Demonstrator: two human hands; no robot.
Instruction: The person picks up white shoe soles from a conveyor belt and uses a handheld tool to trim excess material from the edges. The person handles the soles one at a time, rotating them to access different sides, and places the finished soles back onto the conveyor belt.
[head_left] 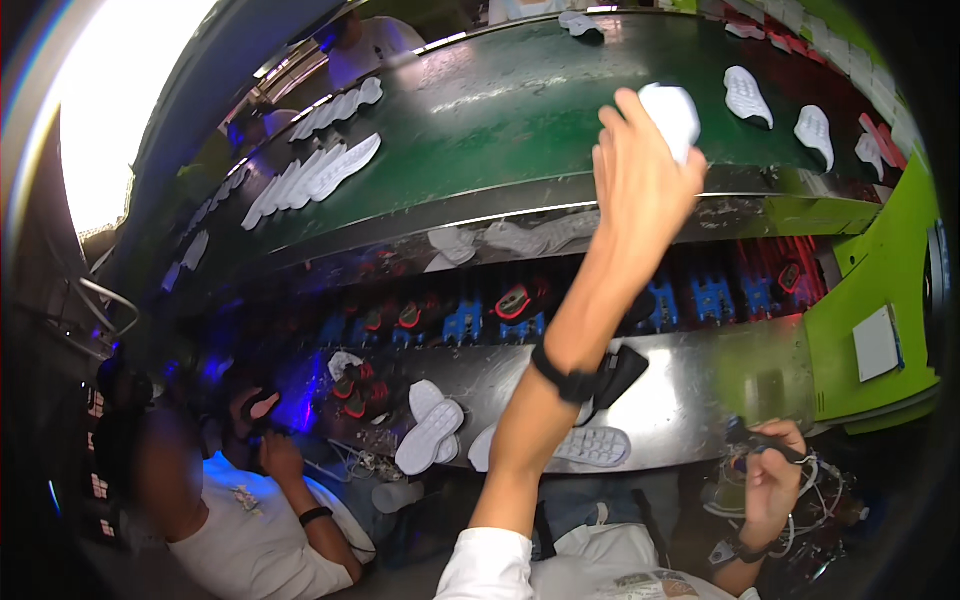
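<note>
My left hand [645,165] reaches far forward over the green conveyor belt [490,110]. It is closed on a white shoe sole [672,115], part of which my fingers hide. Low at the right, my right hand [770,475] is curled round a dark slim object [765,440] whose kind I cannot make out. On the metal ledge in front of me lies a white sole [595,446], partly covered by my left forearm. Left of it, a stack of white soles [432,430] rests on the same ledge [690,400].
Rows of white soles [335,170] lie at the belt's left, more soles [746,95] at its right. Red-rimmed shoe parts [513,301] and blue holders [463,322] fill a lower channel. A green machine housing [870,330] stands right. A co-worker [255,530] sits left.
</note>
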